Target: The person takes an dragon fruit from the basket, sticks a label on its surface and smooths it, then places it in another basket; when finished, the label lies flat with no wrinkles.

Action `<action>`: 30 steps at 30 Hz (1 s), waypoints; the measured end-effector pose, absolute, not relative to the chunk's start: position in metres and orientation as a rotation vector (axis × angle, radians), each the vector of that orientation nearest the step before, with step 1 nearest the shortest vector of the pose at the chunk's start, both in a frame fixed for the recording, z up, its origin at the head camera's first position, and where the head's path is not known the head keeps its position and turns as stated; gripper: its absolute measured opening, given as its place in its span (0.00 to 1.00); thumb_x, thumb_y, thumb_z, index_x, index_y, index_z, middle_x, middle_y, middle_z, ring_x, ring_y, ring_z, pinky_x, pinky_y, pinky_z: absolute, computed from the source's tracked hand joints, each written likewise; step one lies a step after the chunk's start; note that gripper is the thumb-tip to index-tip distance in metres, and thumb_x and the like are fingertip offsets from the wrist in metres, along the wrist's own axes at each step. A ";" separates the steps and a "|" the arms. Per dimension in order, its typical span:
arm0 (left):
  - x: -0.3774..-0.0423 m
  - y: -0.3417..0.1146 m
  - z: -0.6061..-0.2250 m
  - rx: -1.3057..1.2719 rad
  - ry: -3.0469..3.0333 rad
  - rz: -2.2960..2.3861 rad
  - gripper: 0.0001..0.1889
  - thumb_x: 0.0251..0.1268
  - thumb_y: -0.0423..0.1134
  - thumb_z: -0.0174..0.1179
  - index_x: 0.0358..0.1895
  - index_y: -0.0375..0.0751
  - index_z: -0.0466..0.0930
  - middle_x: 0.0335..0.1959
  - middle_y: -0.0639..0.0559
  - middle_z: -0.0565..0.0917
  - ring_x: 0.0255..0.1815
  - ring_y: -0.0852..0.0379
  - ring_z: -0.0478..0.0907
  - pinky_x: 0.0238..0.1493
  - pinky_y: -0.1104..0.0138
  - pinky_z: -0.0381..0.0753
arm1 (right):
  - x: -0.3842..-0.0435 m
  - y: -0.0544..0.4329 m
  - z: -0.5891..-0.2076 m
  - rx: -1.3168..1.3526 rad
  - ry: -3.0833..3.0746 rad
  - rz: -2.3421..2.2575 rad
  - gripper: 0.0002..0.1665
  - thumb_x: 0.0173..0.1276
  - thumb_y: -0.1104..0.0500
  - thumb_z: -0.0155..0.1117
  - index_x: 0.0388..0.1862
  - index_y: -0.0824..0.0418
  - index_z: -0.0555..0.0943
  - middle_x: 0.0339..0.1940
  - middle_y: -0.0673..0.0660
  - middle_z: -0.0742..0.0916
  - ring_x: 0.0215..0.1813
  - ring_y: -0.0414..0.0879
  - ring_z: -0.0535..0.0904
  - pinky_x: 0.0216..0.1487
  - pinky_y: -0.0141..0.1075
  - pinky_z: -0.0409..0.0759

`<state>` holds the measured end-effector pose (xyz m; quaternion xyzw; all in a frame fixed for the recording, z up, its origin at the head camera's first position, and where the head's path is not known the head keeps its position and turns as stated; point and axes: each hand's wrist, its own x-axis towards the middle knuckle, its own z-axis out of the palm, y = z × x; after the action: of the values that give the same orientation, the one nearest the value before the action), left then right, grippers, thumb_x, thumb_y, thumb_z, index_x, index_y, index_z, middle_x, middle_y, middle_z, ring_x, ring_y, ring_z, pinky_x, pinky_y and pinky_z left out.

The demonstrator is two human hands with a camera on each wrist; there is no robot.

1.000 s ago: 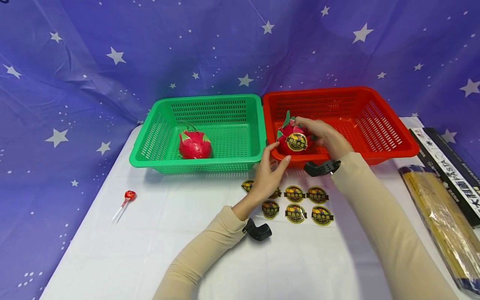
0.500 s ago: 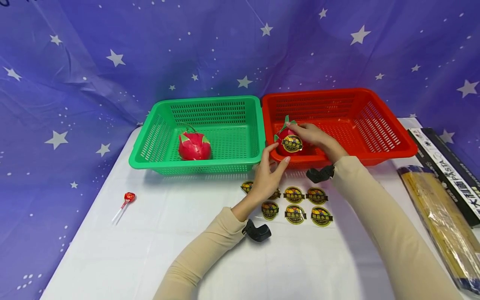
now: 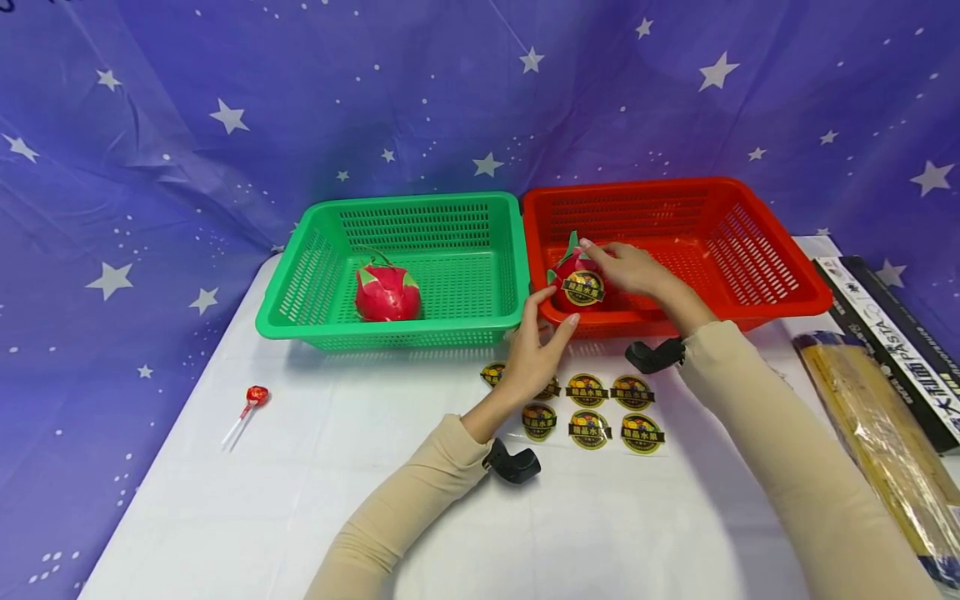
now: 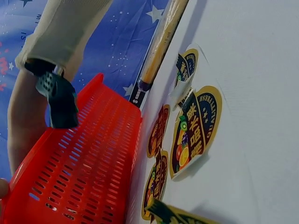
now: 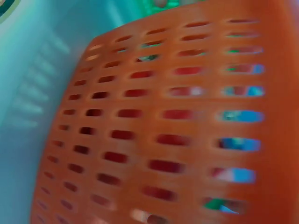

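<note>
A dragon fruit (image 3: 570,275), red-pink with green tips, sits in the front left corner of the red basket (image 3: 780,292). On its front is a round black-and-gold sticker (image 3: 583,287). My right hand (image 3: 633,268) holds the fruit from its right side, a fingertip lying on its top; the other fingertips are hidden. At the same basket's front left corner, my left hand (image 3: 531,358) grips the rim with index finger and thumb. The left wrist view shows the basket's slotted side (image 4: 84,154) beside several stickers (image 4: 196,130). Blur covers the right wrist view.
The green basket (image 3: 300,321) stands against the red one and holds another dragon fruit (image 3: 387,293). A clear sheet of stickers (image 3: 588,429) lies in front. A red lollipop (image 3: 255,397) is at left. Packed spaghetti (image 3: 870,417) and black-and-white boxes (image 3: 900,333) lie at right.
My right hand has lowered the dragon fruit into the red basket's corner, then shifted slightly right while the fruit stays put. The left hand has not moved.
</note>
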<state>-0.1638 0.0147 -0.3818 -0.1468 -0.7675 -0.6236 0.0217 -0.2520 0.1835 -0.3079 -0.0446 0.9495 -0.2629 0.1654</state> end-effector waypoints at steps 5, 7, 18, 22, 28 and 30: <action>-0.164 0.016 -0.381 -0.473 -2.380 -1.928 0.28 0.65 0.48 0.50 0.66 0.50 0.52 0.68 0.52 0.60 0.60 0.56 0.69 0.61 0.61 0.68 | -0.238 0.188 -0.294 -0.163 2.757 -0.741 0.50 0.64 0.28 0.31 0.68 0.66 0.57 0.67 0.70 0.65 0.66 0.66 0.60 0.63 0.60 0.58; -0.164 0.016 -0.382 -0.478 -2.380 -1.927 0.28 0.66 0.48 0.50 0.66 0.50 0.52 0.68 0.52 0.61 0.60 0.56 0.69 0.61 0.60 0.68 | -0.233 0.189 -0.291 -0.167 2.770 -0.755 0.49 0.63 0.28 0.32 0.67 0.65 0.59 0.66 0.70 0.67 0.65 0.65 0.62 0.61 0.60 0.61; -0.159 0.006 -0.380 -0.553 -2.451 -1.899 0.27 0.70 0.49 0.43 0.69 0.51 0.48 0.65 0.44 0.65 0.60 0.52 0.71 0.57 0.60 0.72 | -0.211 0.192 -0.278 -0.168 2.793 -0.931 0.45 0.61 0.30 0.45 0.66 0.58 0.62 0.61 0.65 0.73 0.51 0.58 0.76 0.53 0.54 0.70; -0.150 -0.001 -0.375 -0.593 -2.551 -1.800 0.29 0.70 0.51 0.39 0.71 0.50 0.43 0.70 0.43 0.57 0.65 0.48 0.64 0.62 0.59 0.68 | -0.204 0.187 -0.277 -0.210 2.810 -1.050 0.40 0.61 0.32 0.48 0.63 0.56 0.66 0.58 0.63 0.76 0.51 0.56 0.76 0.51 0.51 0.72; -0.125 -0.020 -0.368 -0.605 -2.683 -1.596 0.32 0.68 0.57 0.39 0.71 0.52 0.43 0.71 0.50 0.55 0.68 0.48 0.60 0.62 0.55 0.67 | -0.193 0.172 -0.282 -0.348 2.761 -1.296 0.32 0.63 0.39 0.53 0.59 0.56 0.71 0.53 0.58 0.80 0.53 0.53 0.77 0.50 0.47 0.75; -0.116 -0.029 -0.368 -0.608 -2.697 -1.533 0.31 0.68 0.56 0.40 0.70 0.53 0.46 0.69 0.51 0.58 0.67 0.49 0.61 0.61 0.55 0.67 | -0.188 0.165 -0.285 -0.388 2.706 -1.381 0.29 0.63 0.41 0.55 0.57 0.56 0.72 0.54 0.56 0.80 0.53 0.52 0.78 0.50 0.46 0.75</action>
<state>-0.1165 -0.0291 -0.3679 -0.1922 -0.8532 -0.4849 -0.0097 -0.1882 0.1646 -0.2852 -0.1266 0.8828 -0.4507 0.0395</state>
